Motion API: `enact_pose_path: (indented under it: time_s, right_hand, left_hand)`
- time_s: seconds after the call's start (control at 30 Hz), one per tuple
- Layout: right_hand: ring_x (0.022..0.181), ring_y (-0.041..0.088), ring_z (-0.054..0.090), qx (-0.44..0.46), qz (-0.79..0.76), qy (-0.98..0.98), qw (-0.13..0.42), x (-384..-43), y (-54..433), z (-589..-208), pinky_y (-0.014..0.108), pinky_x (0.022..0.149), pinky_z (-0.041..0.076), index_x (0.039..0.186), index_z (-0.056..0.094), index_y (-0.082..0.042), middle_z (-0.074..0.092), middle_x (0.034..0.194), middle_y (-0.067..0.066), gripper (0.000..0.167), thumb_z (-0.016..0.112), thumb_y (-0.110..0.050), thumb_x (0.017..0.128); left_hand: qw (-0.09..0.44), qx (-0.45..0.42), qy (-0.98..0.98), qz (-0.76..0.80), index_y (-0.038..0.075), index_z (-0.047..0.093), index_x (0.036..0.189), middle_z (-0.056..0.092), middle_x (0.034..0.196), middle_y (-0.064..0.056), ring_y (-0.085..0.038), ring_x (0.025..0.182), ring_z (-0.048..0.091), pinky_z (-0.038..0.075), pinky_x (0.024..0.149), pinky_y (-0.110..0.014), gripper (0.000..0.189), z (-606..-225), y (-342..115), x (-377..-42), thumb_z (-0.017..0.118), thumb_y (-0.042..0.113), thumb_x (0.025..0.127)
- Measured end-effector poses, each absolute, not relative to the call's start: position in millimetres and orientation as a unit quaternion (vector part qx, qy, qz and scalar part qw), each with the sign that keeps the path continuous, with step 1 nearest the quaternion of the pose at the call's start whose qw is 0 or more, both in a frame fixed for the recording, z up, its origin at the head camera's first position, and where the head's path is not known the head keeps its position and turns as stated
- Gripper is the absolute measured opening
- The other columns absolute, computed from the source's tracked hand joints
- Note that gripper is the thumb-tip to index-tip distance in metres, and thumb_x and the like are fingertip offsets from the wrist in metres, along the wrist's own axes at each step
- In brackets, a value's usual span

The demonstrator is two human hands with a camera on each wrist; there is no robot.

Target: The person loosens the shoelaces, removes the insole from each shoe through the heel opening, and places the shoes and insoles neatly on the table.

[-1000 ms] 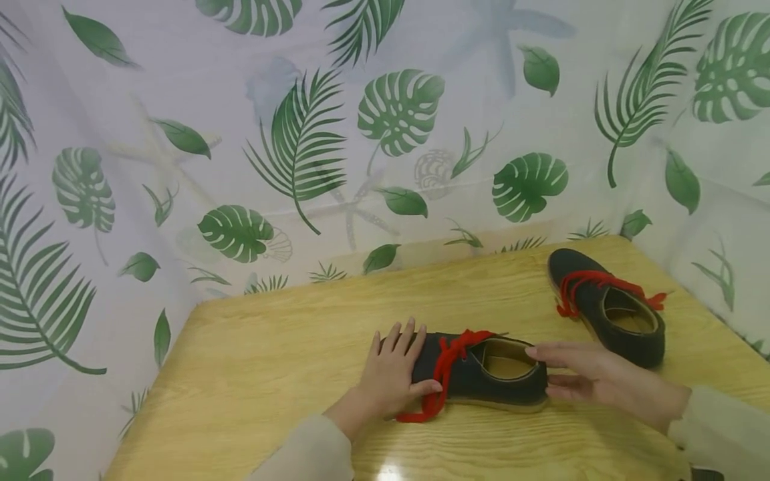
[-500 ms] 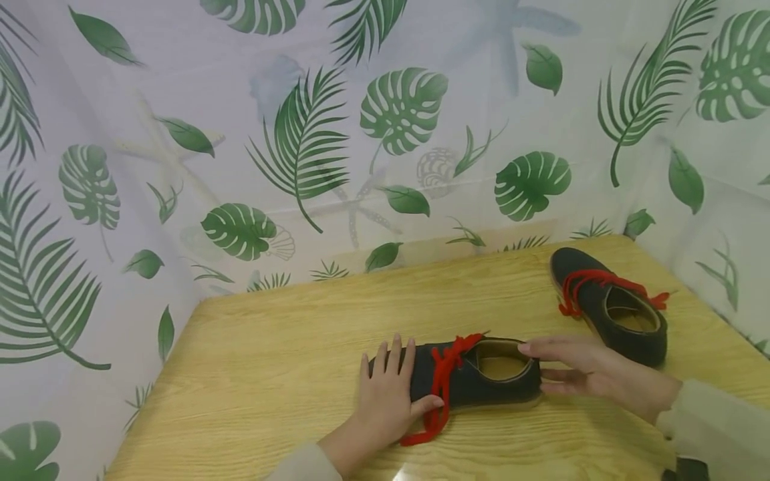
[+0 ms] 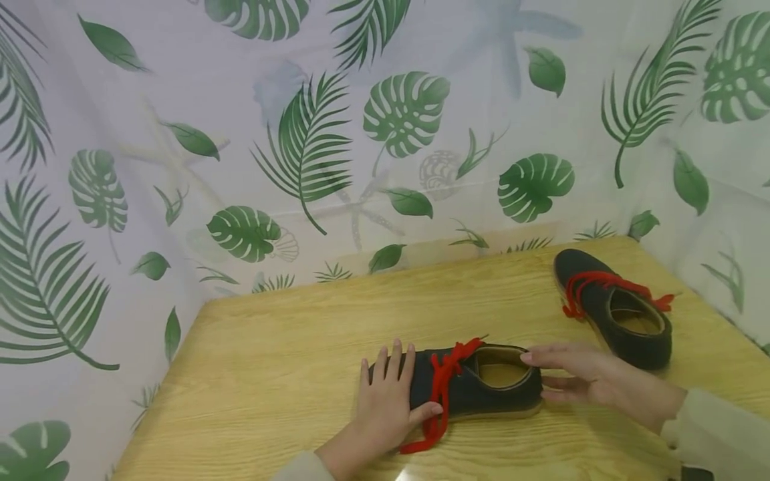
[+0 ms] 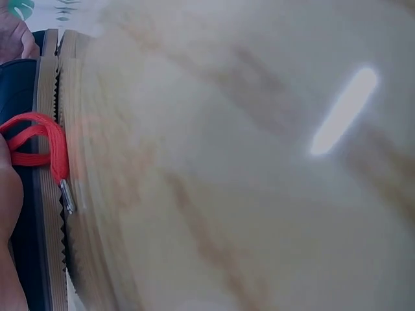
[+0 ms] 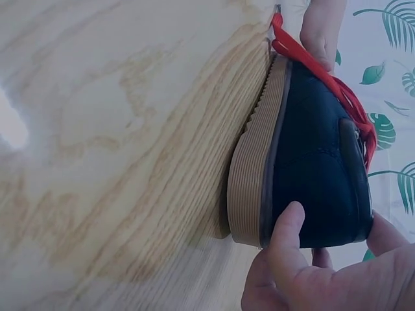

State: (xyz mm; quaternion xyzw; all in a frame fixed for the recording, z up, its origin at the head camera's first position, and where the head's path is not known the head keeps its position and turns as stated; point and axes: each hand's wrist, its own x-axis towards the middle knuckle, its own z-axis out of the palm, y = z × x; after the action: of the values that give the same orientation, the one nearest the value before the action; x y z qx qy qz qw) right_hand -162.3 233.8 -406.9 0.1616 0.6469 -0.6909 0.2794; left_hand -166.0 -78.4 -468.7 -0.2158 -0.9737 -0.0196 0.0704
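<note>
A dark navy shoe (image 3: 457,387) with a tan ribbed sole (image 5: 256,168) and red laces (image 3: 444,384) stands on the table, toe to the left. One lace end trails down its near side onto the table. My left hand (image 3: 385,401) rests across the toe with straight, spread fingers, its thumb beside the laces. At the heel, my right hand (image 3: 592,381) holds the shoe, one digit at the collar rim and others against the heel's back and side. In the left wrist view the lace's metal tip (image 4: 67,196) hangs by the sole.
A matching navy shoe (image 3: 607,304) with red laces stands at the back right, just beyond my right hand. The wood-grain table (image 3: 271,374) meets a leaf-patterned cloth backdrop (image 3: 373,147) behind and at the sides. A light glare shows at its front edge.
Both hands and the shoe between them have shifted slightly left and toward me, mostly in the first half second. The other shoe stays put; the head view has shifted a little.
</note>
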Motion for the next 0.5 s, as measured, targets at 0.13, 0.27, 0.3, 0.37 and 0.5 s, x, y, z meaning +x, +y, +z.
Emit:
enact_pose_path:
  time_s: [0.13,0.27,0.3,0.37,0.5]
  right_hand:
    - [0.126,0.046,0.031,0.163,-0.686,0.652,0.279,-161.4,233.7,-407.7,0.038,0.086,0.054,0.134,0.045,0.002,0.015,0.149,0.024,0.057,0.069,-0.020,0.087]
    - [0.125,0.044,0.033,0.165,-0.684,0.654,0.278,-160.7,232.7,-408.6,0.037,0.086,0.054,0.134,0.046,0.002,0.017,0.149,0.024,0.057,0.070,-0.020,0.086]
    - [0.125,0.045,0.032,0.165,-0.686,0.651,0.279,-160.9,232.8,-408.5,0.037,0.086,0.054,0.133,0.046,0.002,0.015,0.149,0.024,0.057,0.070,-0.020,0.087]
    - [0.126,0.045,0.031,0.164,-0.689,0.648,0.281,-161.3,233.1,-408.3,0.037,0.086,0.054,0.132,0.048,0.001,0.012,0.151,0.024,0.054,0.069,-0.020,0.087]
    - [0.126,0.045,0.031,0.165,-0.688,0.650,0.278,-161.4,231.3,-407.3,0.036,0.085,0.055,0.134,0.047,0.001,0.011,0.151,0.023,0.055,0.069,-0.020,0.088]
  left_hand:
    - [0.062,-0.219,-0.973,-0.030,0.017,0.023,0.151,0.025,0.155,-0.010,-0.034,0.138,0.029,0.026,0.107,-0.062,0.098,-470.1,-78.1,-165.4,0.026,0.083,0.079]
    - [0.051,-0.217,-0.973,-0.049,0.016,0.024,0.151,0.023,0.156,-0.010,-0.034,0.139,0.028,0.023,0.108,-0.063,0.096,-470.0,-79.3,-164.5,0.030,0.081,0.081]
    - [0.051,-0.218,-0.973,-0.053,0.016,0.024,0.151,0.023,0.156,-0.010,-0.034,0.139,0.027,0.022,0.108,-0.063,0.096,-470.0,-79.6,-164.6,0.031,0.081,0.081]
    - [0.052,-0.220,-0.972,-0.059,0.017,0.023,0.151,0.023,0.156,-0.010,-0.034,0.139,0.027,0.022,0.108,-0.063,0.096,-470.0,-80.1,-165.3,0.032,0.081,0.081]
    - [0.052,-0.227,-0.970,-0.064,0.017,0.020,0.152,0.021,0.156,-0.010,-0.034,0.140,0.026,0.022,0.108,-0.062,0.098,-469.6,-82.6,-167.8,0.028,0.083,0.080]
